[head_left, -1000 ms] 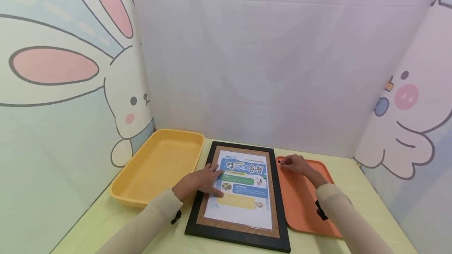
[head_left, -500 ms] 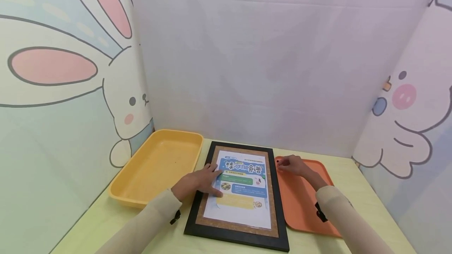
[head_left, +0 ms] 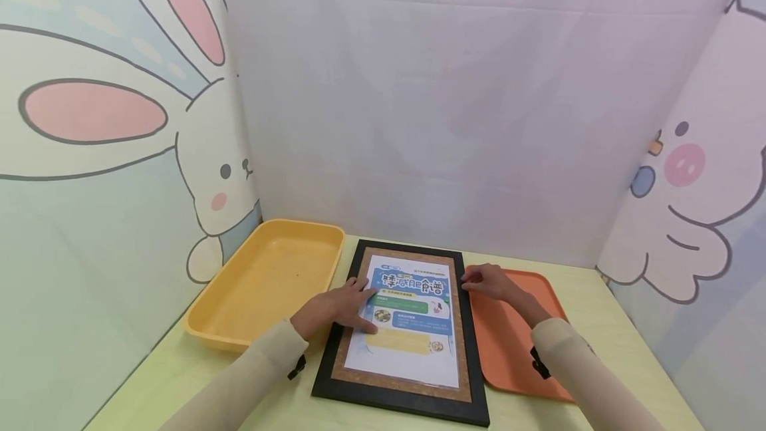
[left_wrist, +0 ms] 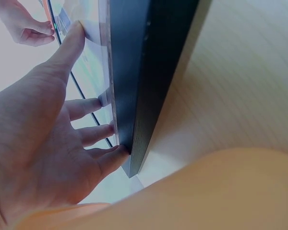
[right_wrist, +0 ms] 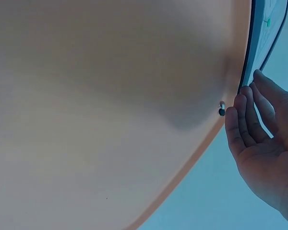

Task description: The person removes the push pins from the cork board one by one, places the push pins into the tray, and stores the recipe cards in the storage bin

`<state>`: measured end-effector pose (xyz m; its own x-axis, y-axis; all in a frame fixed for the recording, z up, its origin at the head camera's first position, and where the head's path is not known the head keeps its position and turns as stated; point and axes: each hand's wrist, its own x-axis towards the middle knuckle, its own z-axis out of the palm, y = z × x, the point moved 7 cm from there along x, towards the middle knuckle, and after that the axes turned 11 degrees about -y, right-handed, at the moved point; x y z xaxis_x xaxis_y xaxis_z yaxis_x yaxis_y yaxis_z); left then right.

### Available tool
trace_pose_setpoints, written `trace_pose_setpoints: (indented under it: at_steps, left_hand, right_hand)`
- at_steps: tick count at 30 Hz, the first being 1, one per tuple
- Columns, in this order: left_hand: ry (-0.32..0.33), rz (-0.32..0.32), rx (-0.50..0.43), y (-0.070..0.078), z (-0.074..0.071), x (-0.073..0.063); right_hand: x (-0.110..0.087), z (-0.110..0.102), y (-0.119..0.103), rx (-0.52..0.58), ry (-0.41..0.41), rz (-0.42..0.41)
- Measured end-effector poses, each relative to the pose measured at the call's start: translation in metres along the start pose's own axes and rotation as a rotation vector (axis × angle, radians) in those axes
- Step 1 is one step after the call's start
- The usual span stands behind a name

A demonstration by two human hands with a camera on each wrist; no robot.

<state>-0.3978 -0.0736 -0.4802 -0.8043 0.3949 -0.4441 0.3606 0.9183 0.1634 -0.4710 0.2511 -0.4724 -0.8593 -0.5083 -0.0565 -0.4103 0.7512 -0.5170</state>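
Observation:
A printed paper sheet [head_left: 403,358] lies on a brown cork board [head_left: 359,374] with a black frame [head_left: 401,406]. My left hand [head_left: 344,306] rests on its left side, fingers spread and thumb on the sheet; in the left wrist view, fingertips touch the sheet and frame edge. A green pushpin [head_left: 447,299] sits at the sheet's right edge. My right hand [head_left: 487,281] is at the frame's upper right edge, thumb and fingertips pinching a small pushpin, mostly hidden. Beside those fingers, small dark and pale pins [right_wrist: 222,109] lie in the corner of the orange tray [head_left: 509,351].
A deep yellow tray [head_left: 263,285] stands to the left of the board. The pale wooden table [head_left: 622,344] meets a white back wall [head_left: 419,118] and side walls with cartoon animals. The orange tray sits close along the frame's right side.
My right hand has moved slightly left, from the orange tray's upper left corner to the board's frame edge. The left hand stays in place on the sheet.

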Motion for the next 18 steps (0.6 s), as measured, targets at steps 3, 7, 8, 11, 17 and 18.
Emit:
trace_pose_setpoints:
  at_steps: [3, 7, 8, 11, 17, 18]
  left_hand:
    - [-0.002, -0.001, -0.001, -0.001, 0.001, 0.001]
    - [-0.002, 0.000, 0.003, -0.001, 0.003, 0.002]
    - [-0.003, 0.001, 0.004, -0.002, 0.003, 0.003]
    - [-0.004, 0.004, -0.001, -0.002, 0.005, 0.003]
    - [0.002, 0.000, -0.008, -0.003, 0.004, 0.004]
    - [0.001, -0.001, -0.007, -0.003, 0.004, 0.004]
  right_hand:
    - [0.001, 0.003, -0.006, 0.001, -0.001, -0.017]
    - [0.002, 0.009, -0.015, 0.018, -0.024, -0.076]
    - [0.002, 0.010, -0.018, 0.022, -0.032, -0.092]
    - [0.002, 0.013, -0.025, 0.026, -0.047, -0.135]
    - [-0.001, 0.018, -0.034, -0.009, -0.045, -0.169]
    - [-0.001, 0.020, -0.035, -0.012, -0.050, -0.165]
